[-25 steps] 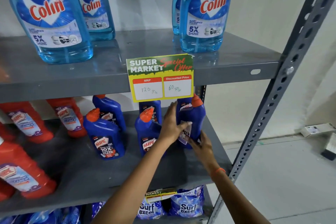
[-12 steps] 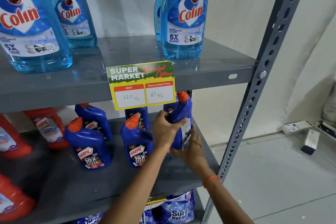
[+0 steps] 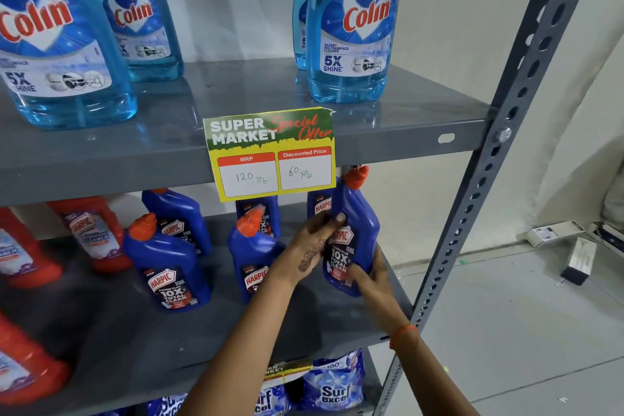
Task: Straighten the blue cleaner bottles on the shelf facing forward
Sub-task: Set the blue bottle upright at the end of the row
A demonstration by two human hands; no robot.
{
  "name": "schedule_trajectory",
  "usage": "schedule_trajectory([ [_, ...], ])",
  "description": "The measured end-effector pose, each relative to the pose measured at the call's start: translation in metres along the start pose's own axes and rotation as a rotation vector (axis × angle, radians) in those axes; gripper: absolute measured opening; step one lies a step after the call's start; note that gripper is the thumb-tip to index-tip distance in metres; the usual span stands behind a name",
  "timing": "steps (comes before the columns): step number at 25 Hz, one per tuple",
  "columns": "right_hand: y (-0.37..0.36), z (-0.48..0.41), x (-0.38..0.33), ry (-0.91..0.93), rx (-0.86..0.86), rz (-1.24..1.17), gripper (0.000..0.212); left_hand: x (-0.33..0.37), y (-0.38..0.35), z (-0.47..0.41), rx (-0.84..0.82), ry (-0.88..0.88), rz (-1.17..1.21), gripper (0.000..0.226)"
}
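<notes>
Middle shelf (image 3: pixel 141 344), left to right: red Harpic bottles (image 3: pixel 91 233) at the far left, not my concern. Next, front blue bottle (image 3: pixel 169 275), label to the front, upright, with another blue one (image 3: pixel 177 218) behind it. Then the centre blue bottle (image 3: pixel 253 260), label mostly forward, my left forearm crossing its lower right corner; a further blue bottle (image 3: pixel 260 216) sits behind it, partly under the price card (image 3: pixel 271 154).

Left hand (image 3: pixel 312 248) is wrapped on the left edge of the held blue bottle (image 3: pixel 354 233), fingers curled round its shoulder, thumb side hidden. Right hand (image 3: pixel 369 277) cups the lower right side and base corner, fingers closed against it. Two-point hold makes sense: one hand steers the twist, the other carries the base. Bottle is tilted, cap (image 3: pixel 356 176) leaning right, and I can't tell if its base touches the shelf. Its label now reads toward me.

It sits at the right end of the row, near the slotted upright (image 3: pixel 486 199), with one more blue bottle (image 3: pixel 319 204) just behind it.

My read: facing is roughly right; what's left is to stand it vertical and line it up with the front two. Risk: open shelf end, so a sloppy set-down could tip it off the right edge.
</notes>
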State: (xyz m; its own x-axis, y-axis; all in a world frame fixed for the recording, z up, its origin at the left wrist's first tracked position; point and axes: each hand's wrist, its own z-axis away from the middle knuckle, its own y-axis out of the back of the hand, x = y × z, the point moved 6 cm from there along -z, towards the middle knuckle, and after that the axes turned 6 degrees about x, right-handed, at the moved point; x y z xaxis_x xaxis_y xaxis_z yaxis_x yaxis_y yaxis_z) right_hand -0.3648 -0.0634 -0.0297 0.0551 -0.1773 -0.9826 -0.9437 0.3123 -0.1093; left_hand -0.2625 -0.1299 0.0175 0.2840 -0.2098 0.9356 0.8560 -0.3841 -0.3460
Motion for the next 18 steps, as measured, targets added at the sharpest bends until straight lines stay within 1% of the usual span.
schedule_trajectory([
  [2, 0.005, -0.012, 0.005, -0.034, 0.039, 0.061, 0.047, -0.006, 0.009, -0.006, 0.141, -0.118, -0.031, 0.033],
  [4, 0.006, -0.021, 0.007, -0.055, 0.038, 0.116, 0.043, -0.014, 0.013, -0.005, 0.269, -0.226, -0.031, 0.037],
  [6, 0.006, -0.031, 0.009, -0.041, 0.041, 0.159, 0.043, -0.025, 0.017, -0.003, 0.346, -0.279, -0.048, 0.038],
  [10, 0.004, -0.046, 0.007, -0.026, 0.019, 0.242, 0.047, -0.033, 0.023, -0.003, 0.387, -0.302, -0.047, 0.037],
  [11, 0.004, -0.047, 0.008, -0.034, 0.019, 0.244, 0.047, -0.033, 0.025, -0.003, 0.374, -0.308, -0.054, 0.037],
  [13, 0.004, -0.045, 0.013, -0.063, 0.03, 0.251, 0.045, -0.04, 0.028, -0.004, 0.326, -0.301, -0.146, 0.039],
  [16, 0.006, -0.035, 0.028, -0.125, 0.065, 0.295, 0.038, -0.072, 0.036, 0.002, 0.322, -0.191, -0.312, 0.035],
  [18, 0.006, -0.029, 0.03, -0.163, 0.07, 0.323, 0.036, -0.083, 0.039, 0.005, 0.338, -0.131, -0.356, 0.037],
])
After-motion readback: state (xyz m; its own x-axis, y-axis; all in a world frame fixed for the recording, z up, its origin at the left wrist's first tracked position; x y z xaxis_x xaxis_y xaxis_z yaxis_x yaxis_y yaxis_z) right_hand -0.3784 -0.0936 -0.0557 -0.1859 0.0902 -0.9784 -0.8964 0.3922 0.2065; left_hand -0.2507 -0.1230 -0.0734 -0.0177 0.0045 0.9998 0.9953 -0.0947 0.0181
